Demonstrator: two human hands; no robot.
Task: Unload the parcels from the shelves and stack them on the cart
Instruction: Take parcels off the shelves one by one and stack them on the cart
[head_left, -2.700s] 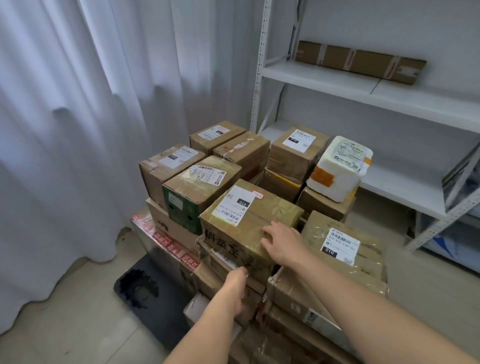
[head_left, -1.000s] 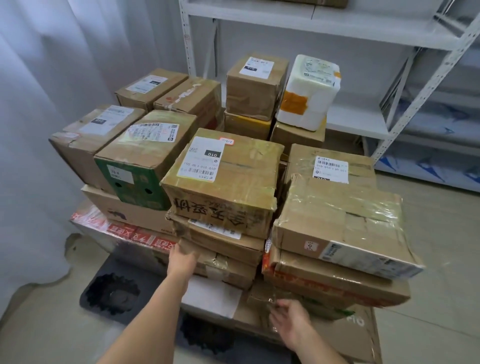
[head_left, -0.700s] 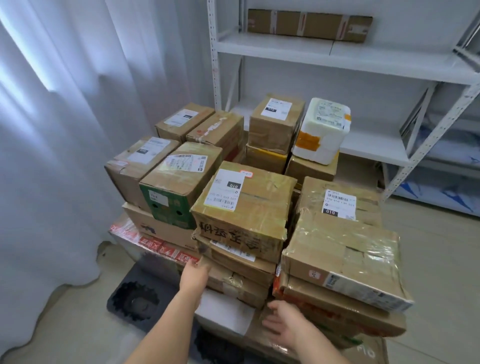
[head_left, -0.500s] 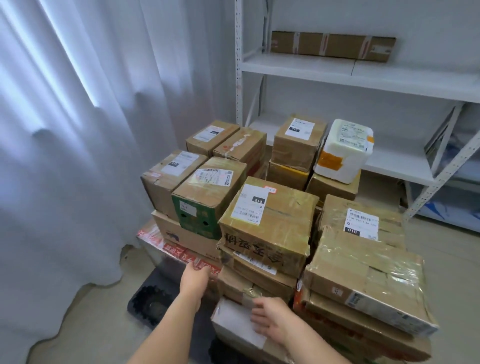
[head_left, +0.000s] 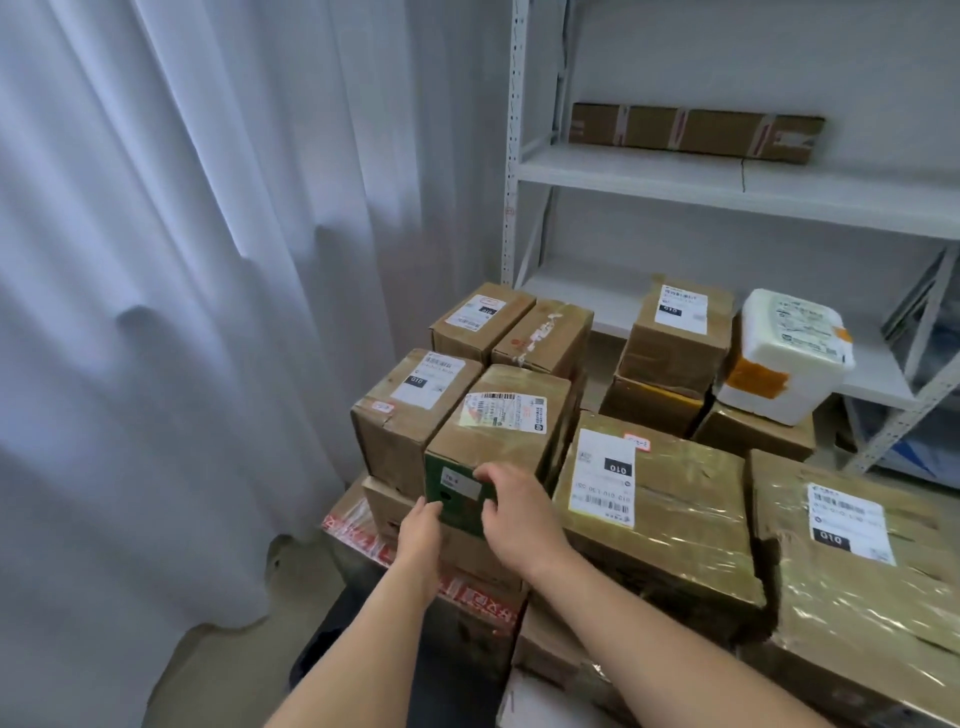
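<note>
Many taped cardboard parcels are stacked on a low black cart (head_left: 323, 647). On the stack's left side sits a brown box with a green front (head_left: 501, 431). My left hand (head_left: 422, 531) touches the lower left corner of that green front. My right hand (head_left: 511, 506) lies against the same face, its fingertips on the small white sticker. Neither hand wraps around the box. One long flat carton (head_left: 696, 130) lies on the upper board of the white shelf (head_left: 727, 184).
A large taped box with a 010 label (head_left: 660, 504) stands just right of my hands. A white foam box (head_left: 784, 358) sits at the back right of the stack. A white curtain (head_left: 156, 286) hangs close on the left. Bare floor (head_left: 218, 670) shows beside the cart.
Both hands rose from the low boxes at the front of the stack to the green-fronted box. My view swung up and left, bringing the shelf's long carton into sight.
</note>
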